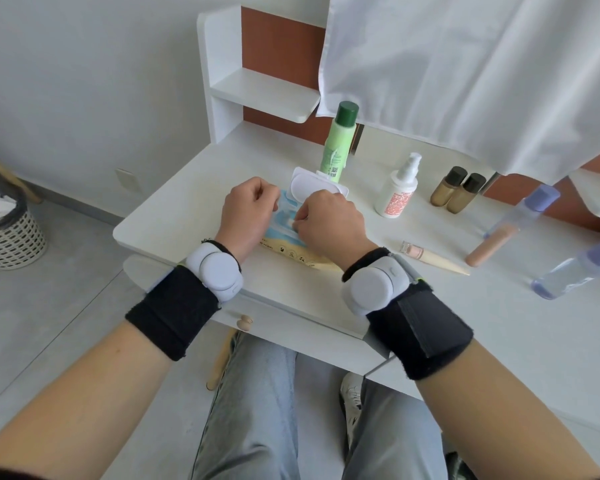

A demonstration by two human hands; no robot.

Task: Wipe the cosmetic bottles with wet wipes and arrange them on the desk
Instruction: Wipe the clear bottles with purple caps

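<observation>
Wet-wipe pack (293, 251), centre frame: likely soft, light. Our left hand (248, 209) grips its edge; right hand (329, 220) pinches the limp wipe (289, 222).

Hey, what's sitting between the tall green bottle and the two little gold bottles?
A white spray bottle with red print stands between the green bottle and the gold bottles, in the head view.

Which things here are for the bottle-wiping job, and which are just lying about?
For the job: wet wipes pack, gripped by the left hand; right hand pinching a wipe; green bottle; white spray bottle; two gold bottles; two purple-capped bottles; cone-shaped tube.

Just lying about: waste basket; hanging white cloth; drawer knob.
</observation>
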